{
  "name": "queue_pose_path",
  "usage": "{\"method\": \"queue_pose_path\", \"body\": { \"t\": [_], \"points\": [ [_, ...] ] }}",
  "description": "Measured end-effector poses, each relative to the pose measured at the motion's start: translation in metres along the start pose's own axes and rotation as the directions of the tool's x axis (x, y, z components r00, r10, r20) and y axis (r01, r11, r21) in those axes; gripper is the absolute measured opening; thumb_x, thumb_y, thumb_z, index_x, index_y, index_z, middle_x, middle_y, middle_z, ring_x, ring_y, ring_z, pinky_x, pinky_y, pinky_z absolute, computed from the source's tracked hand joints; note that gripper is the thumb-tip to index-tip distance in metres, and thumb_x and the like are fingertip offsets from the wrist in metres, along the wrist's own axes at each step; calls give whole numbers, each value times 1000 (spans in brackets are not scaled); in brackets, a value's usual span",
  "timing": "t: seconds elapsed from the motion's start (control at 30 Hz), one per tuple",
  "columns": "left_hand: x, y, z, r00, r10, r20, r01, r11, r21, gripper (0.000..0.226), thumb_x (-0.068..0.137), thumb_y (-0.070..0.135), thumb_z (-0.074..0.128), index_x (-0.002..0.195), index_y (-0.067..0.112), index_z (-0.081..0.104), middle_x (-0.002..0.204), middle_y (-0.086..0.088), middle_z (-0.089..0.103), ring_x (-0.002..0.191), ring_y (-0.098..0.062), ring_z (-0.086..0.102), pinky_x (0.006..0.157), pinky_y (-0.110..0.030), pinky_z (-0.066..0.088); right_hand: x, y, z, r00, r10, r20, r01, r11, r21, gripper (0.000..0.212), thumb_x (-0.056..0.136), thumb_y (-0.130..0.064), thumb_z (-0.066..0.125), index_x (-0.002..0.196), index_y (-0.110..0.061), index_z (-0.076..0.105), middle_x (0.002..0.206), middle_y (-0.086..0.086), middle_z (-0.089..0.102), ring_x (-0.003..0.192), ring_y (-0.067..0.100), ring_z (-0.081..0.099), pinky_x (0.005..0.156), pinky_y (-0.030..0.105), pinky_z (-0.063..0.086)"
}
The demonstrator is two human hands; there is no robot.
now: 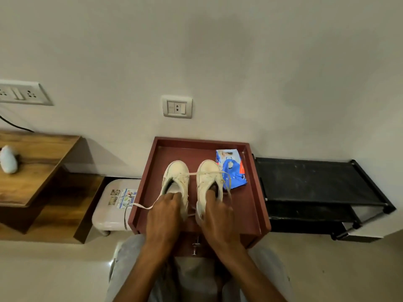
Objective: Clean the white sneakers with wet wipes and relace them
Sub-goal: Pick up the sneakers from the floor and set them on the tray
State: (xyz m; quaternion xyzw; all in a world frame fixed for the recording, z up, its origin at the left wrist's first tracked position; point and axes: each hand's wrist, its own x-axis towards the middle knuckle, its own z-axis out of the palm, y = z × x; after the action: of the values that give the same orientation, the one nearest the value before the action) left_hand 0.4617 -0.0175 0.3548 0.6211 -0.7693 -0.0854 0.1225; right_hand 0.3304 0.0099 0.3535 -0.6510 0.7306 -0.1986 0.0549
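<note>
Left hand (162, 211) grips the left sneaker (177, 174) at its heel; right hand (214, 214) grips the right sneaker (208, 174) likewise. The 2 stand side by side on a red-brown tray (242, 205), the blue wipes pack (233, 171) touching the right one.

A left sneaker (177, 174) and a right sneaker (208, 173) stand side by side in the middle of a maroon tray (247, 207), toes toward its far rim. The left hand (162, 212) grips the left sneaker's heel, the right hand (216, 215) the right sneaker's. Wipes (232, 168) lie in the tray's far right corner; 1 lace (142, 206) trails over its left rim.
</note>
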Motion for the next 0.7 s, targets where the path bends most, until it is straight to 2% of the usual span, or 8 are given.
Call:
{"method": "queue_pose_path", "body": {
  "t": [0.07, 0.13, 0.2, 0.3, 0.43, 0.6, 0.7],
  "points": [
    [14, -5, 17, 999, -15, 31, 15, 1000, -1, 26, 93, 14, 57, 118, 16, 61, 120, -4, 66, 102, -22, 64, 76, -33, 57, 8, 8, 21, 999, 18, 32, -18, 1000, 0, 34, 94, -26, 59, 125, -17, 48, 100, 5, 71, 83, 23, 71, 64, 29, 54],
    [27, -9, 32, 999, -33, 40, 32, 999, 10, 29, 93, 14, 57, 121, 17, 59, 122, -3, 64, 108, -23, 62, 74, -32, 54, 18, 15, 41, 998, 23, 55, -23, 1000, -2, 37, 92, -22, 60, 126, -17, 48, 99, 6, 70, 83, 24, 70, 63, 30, 54],
    [38, -12, 45, 998, -49, 37, 49, 999, 20, 29, 92, 14, 59, 121, 17, 61, 119, -4, 65, 107, -24, 62, 70, -32, 52, 26, 19, 57, 997, 30, 77, -27, 999, -36, 44, 87, -19, 66, 126, -16, 49, 94, 7, 70, 78, 25, 69, 58, 31, 53],
    [50, -19, 63, 997, -67, 34, 66, 998, 19, 29, 88, 12, 67, 117, 15, 64, 112, -5, 67, 100, -26, 64, 59, -33, 50, 38, 26, 79, 997, 16, 81, -12, 999, -49, 54, 72, -3, 70, 122, -12, 50, 85, 10, 69, 73, 30, 67, 52, 35, 53],
    [56, -26, 78, 996, -85, 40, 84, 996, 14, 33, 89, 15, 66, 122, 16, 62, 119, -4, 64, 108, -25, 62, 61, -35, 54, 47, 30, 92, 998, -35, 44, 38, 998, -53, 55, 69, 2, 69, 120, -12, 52, 86, 9, 69, 75, 30, 65, 53, 35, 53],
    [70, -40, 89, 997, -62, 34, 60, 996, 59, 34, 90, 11, 67, 122, 18, 59, 122, -3, 63, 111, -23, 61, 73, -36, 58, 54, 31, 97, 997, -75, 16, 75, 997, -5, 55, 69, -6, 77, 119, -15, 55, 92, 5, 67, 75, 28, 66, 55, 35, 53],
    [71, -41, 89, 1000, 5, 24, -8, 991, 131, 35, 83, 14, 75, 116, 14, 66, 116, -9, 70, 112, -28, 63, 98, -42, 49, 57, 35, 94, 996, -86, -1, 86, 996, 8, 53, 70, -23, 83, 117, -18, 57, 101, 2, 68, 78, 23, 69, 59, 32, 54]
  ]
}}
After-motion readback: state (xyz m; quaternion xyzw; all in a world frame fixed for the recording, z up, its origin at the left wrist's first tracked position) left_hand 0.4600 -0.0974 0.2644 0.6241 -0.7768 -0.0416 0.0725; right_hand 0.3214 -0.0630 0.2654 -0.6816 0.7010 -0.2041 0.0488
